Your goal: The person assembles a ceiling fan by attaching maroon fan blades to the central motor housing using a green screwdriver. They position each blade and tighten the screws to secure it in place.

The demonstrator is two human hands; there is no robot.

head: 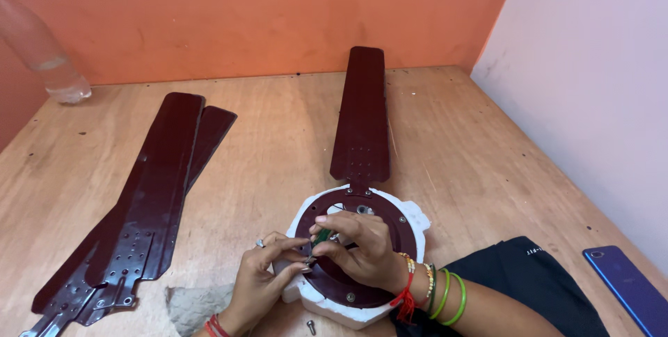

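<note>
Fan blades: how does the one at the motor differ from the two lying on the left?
The blade at the motor meets the maroon motor plate at its base and points toward the orange wall; the two left blades lie loose on the wooden table, apart from the motor. The first lies single; the left two are stacked, overlapping, slanted. All share the dark maroon colour and perforated mounting ends.

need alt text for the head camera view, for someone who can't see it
Two hands work at the rim of a dark red ceiling fan motor on white foam: the right hand holds a green-handled screwdriver, the left hand steadies beside it. One blade is attached; spare blades lie left.
</note>
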